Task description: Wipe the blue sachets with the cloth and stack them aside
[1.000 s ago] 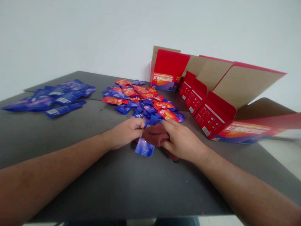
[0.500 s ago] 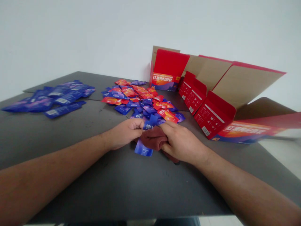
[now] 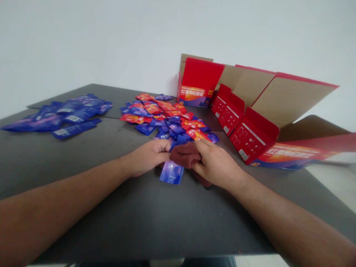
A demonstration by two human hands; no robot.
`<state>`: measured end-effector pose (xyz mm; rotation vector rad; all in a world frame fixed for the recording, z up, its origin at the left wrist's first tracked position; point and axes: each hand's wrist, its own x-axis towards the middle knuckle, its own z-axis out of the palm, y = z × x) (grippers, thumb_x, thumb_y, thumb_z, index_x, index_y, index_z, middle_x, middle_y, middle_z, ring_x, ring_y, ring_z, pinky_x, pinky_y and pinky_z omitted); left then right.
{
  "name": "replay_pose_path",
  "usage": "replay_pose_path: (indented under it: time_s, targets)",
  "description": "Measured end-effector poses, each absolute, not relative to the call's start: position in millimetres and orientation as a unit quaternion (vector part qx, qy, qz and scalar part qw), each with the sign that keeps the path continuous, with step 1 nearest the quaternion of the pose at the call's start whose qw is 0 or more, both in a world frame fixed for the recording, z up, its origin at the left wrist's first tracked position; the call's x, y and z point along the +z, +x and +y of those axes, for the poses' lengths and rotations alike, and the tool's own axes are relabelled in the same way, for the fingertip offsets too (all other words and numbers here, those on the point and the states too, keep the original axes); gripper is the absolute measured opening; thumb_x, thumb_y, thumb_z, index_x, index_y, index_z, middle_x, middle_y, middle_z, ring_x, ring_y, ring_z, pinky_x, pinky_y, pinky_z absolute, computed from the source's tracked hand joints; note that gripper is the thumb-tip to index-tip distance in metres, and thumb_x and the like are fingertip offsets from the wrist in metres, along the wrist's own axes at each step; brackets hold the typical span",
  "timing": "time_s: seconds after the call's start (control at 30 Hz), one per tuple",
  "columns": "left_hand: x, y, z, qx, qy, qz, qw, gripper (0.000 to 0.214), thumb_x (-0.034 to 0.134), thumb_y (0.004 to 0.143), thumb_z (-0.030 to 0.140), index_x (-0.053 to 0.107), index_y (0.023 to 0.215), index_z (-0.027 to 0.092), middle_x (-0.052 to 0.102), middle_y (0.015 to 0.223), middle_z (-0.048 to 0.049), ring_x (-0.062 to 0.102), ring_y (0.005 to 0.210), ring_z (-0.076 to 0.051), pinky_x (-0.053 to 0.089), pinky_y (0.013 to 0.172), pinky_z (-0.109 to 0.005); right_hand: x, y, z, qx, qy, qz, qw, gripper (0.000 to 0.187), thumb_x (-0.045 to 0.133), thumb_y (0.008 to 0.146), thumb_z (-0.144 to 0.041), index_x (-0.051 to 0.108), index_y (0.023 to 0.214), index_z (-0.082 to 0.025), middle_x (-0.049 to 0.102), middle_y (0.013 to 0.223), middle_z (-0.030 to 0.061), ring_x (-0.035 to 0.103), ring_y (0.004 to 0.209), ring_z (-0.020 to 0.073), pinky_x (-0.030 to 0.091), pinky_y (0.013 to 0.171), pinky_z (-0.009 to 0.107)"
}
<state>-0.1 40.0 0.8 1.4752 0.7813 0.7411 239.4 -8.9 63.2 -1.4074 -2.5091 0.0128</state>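
My left hand [image 3: 150, 157] is closed on the left edge of a blue-purple sachet [image 3: 171, 173], held just above the dark table. A folded brown cloth [image 3: 185, 155] is gripped in my right hand [image 3: 215, 163]. The cloth lies across the upper part of the sachet and hides much of its print. The sachet's lower end sticks out below the cloth. Right behind my hands is a mixed pile of red and blue sachets [image 3: 167, 115].
Several blue sachets [image 3: 75, 111] lie in a separate heap at the left. Open red cardboard boxes [image 3: 237, 137] with raised flaps stand along the right side. Another box [image 3: 194, 97] is at the back by the white wall. The dark table [image 3: 155, 222] extends toward me.
The brown cloth and my right hand have moved slightly up and to the right over the sachet, uncovering more of its lower end. My left hand has stayed in place.
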Motion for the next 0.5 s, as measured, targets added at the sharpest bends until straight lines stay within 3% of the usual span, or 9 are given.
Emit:
replay_pose_path:
  time_s: [0.17, 0.37, 0.5]
  targets:
    - [-1.0, -0.2, 40.8, 0.337, 0.647, 0.33, 0.599, 0.022, 0.076, 0.085, 0.027, 0.057, 0.078, 0.017, 0.06, 0.077, 0.0017, 0.053, 0.065, -0.011, 0.042, 0.061, -0.023, 62.8, 238.5, -10.6, 0.032, -0.423, -0.9, 0.099, 0.015, 0.061, 0.085, -0.021, 0.058, 0.1, -0.021, 0.066, 0.101, 0.0061, 0.063, 0.093, 0.0221, 0.049, 0.08, 0.033]
    - [0.0, 0.4, 40.1, 0.325, 0.64, 0.347, 0.603, 0.029, 0.079, 0.083, 0.033, 0.055, 0.077, 0.018, 0.058, 0.07, 0.0028, 0.05, 0.06, -0.01, 0.039, 0.058, -0.022, 60.8, 239.7, -9.2, -0.002, -0.489, -0.862, 0.135, 0.015, 0.057, 0.089, -0.024, 0.057, 0.104, -0.02, 0.067, 0.104, 0.0082, 0.065, 0.094, 0.0241, 0.049, 0.079, 0.034]
    - [-0.1, 0.5, 39.8, 0.332, 0.641, 0.342, 0.601, 0.025, 0.077, 0.083, 0.029, 0.056, 0.078, 0.017, 0.06, 0.074, 0.0017, 0.052, 0.063, -0.011, 0.041, 0.059, -0.023, 61.0, 239.9, -10.2, 0.014, -0.442, -0.89, 0.11, 0.013, 0.059, 0.086, -0.023, 0.055, 0.098, -0.022, 0.065, 0.1, 0.0063, 0.064, 0.09, 0.0232, 0.048, 0.076, 0.034]
